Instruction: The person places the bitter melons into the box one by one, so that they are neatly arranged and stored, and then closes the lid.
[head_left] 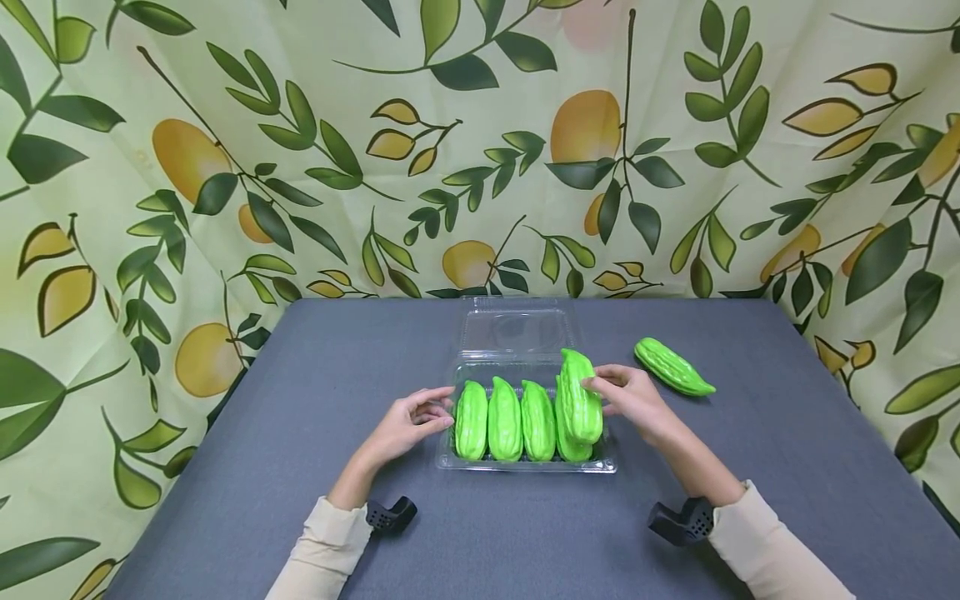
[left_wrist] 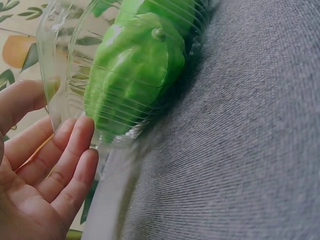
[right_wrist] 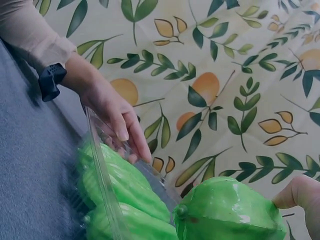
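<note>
right hand: pinching the held melon at its right side, thumb on the upper face, fingertips partly hidden behind
left hand: fingers relaxed and slightly spread, right at the left end of the clear tray; cannot tell how firmly in contact
held melon: tilted over the tray's right end, overlapping the rightmost tray melon; cannot tell if touching it
tray row: three more melons side by side, tips toward the far wall
slip risk: one-sided pinch on glossy, ridged skin; could twist loose and roll over the right wall
jam risk: probably tight beside the rightmost melon; could wedge or ride up if lowered at this tilt
tray risk: thin-looking plastic; might flex or skid if pushed sideways
lid: folded open behind the tray, not blocking; might foul on anything sitting high
loose melon: on the table just beyond the right hand, easy to knock
blocking: tray's right end, mostly covered by the held melon in the head view
</note>
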